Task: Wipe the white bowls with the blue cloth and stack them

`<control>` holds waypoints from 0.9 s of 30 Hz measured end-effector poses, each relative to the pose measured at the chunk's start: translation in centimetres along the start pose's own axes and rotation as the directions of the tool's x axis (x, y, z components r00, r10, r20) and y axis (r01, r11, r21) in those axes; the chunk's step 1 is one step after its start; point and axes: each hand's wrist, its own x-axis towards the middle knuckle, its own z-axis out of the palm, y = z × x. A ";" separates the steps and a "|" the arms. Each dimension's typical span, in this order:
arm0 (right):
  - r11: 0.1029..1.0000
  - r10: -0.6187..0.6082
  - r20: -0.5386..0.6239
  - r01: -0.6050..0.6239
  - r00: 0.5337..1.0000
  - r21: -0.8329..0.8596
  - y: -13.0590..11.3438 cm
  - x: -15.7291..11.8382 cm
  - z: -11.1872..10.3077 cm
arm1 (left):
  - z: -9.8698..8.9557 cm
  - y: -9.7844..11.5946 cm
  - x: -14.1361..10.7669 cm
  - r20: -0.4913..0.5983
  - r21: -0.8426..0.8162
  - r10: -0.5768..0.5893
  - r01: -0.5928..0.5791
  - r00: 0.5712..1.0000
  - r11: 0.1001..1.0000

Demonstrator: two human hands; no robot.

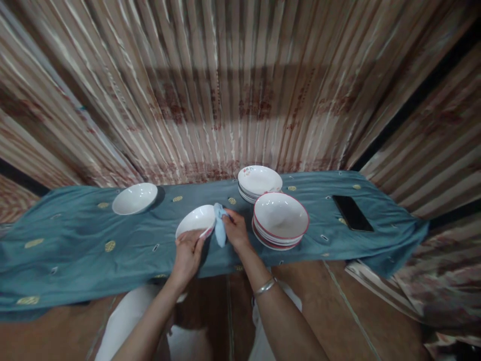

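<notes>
My left hand (189, 254) grips the near rim of a white bowl (197, 219), which is tilted above the cloth-covered table. A light blue cloth (220, 228) is pinched in my right hand (235, 228) and touches the bowl's right rim. Just right of that hand stands a stack of red-rimmed white bowls (281, 215). Behind it is a stack of white plates or shallow bowls (259, 180) with a floral pattern. Another white bowl (135, 199) sits by itself on the left, leaning slightly.
The table's teal cloth (131, 250) has yellow motifs and hangs over the front edge. A black phone (352, 213) lies at the right. Pleated curtains (240, 110) hang behind the table, and tiled floor (319, 301) shows below.
</notes>
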 end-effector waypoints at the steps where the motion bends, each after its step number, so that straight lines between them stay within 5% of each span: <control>1: 0.997 0.016 -0.020 -0.014 1.000 0.070 0.1 0.3 0.2 | -0.3 -0.1 0.6 -0.024 -0.064 -0.045 0.043 0.999 0.997; 5: 0.978 -0.005 -0.106 0.027 0.994 0.207 0.0 1.0 0.9 | -1.2 -0.6 2.5 -0.054 -0.401 -0.290 0.246 0.955 0.883; 10: 0.974 -0.224 -0.110 0.227 0.968 0.013 -1.4 -0.4 2.4 | -1.8 -0.9 3.4 0.016 -0.667 -0.479 0.366 0.878 0.649; 15: 0.743 -0.558 0.155 0.574 0.815 -0.345 -3.0 -4.3 5.2 | -2.5 -1.0 2.6 0.086 -0.803 -0.494 0.354 0.865 0.479; 21: 0.591 -0.545 0.331 0.633 0.770 -0.500 -3.4 -4.8 8.1 | -3.9 -1.4 2.2 0.095 -0.871 -0.530 0.327 0.843 0.366; 27: 0.722 -0.501 0.229 0.549 0.834 -0.420 -2.9 -2.3 9.1 | -5.0 -1.3 2.7 0.158 -0.910 -0.524 0.329 0.837 0.251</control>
